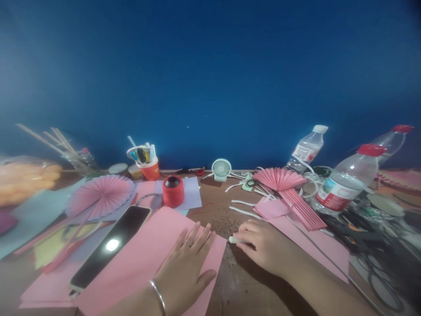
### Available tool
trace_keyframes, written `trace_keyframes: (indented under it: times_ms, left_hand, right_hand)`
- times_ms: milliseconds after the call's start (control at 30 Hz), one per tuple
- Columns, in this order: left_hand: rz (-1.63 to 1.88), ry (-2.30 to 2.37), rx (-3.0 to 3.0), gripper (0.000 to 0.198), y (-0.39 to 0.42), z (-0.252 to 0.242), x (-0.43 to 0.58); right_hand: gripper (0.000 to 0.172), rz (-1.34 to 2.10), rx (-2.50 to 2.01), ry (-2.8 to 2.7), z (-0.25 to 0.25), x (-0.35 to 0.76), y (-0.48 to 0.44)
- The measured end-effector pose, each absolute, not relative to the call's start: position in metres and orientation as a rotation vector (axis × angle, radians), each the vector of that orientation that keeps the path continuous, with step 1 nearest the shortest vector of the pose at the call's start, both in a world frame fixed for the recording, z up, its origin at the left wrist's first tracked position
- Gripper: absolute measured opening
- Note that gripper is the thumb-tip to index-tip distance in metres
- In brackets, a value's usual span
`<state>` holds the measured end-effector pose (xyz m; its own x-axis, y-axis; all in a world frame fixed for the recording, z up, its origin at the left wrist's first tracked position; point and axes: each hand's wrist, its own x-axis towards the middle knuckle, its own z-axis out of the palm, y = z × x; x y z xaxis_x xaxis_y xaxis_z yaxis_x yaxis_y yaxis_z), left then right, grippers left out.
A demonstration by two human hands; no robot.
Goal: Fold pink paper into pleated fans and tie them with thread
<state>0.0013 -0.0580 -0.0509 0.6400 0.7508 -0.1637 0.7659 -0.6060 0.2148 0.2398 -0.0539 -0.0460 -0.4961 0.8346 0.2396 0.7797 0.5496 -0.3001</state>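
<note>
On the cluttered wooden table (235, 285), the left hand (189, 263) lay flat, fingers spread, pinning the pink paper sheet (144, 259) steady; the right hand (263, 245) curled around a small white object (233, 240) just beside the sheet's edge.

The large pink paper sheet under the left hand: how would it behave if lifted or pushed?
This large pink paper sheet looks thin, so it would probably droop when lifted. Likely light, it may slide on the brown table; the left hand lies flat on it.
</note>
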Motion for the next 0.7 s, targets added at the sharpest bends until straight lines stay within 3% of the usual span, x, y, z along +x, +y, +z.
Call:
trace_keyframes:
  times_ms: [233,700]
  left_hand:
    - [-0.276,0.919,2.519,0.075,-0.047,-0.028,-0.016]
    - [-0.243,0.734,2.561,0.076,-0.069,-0.028,0.011]
  right_hand:
    - [0.013,0.367,-1.420,-2.484,-0.035,0.237,-0.069]
    - [0.016,0.433,-1.380,-2.459,-0.042,0.260,-0.107]
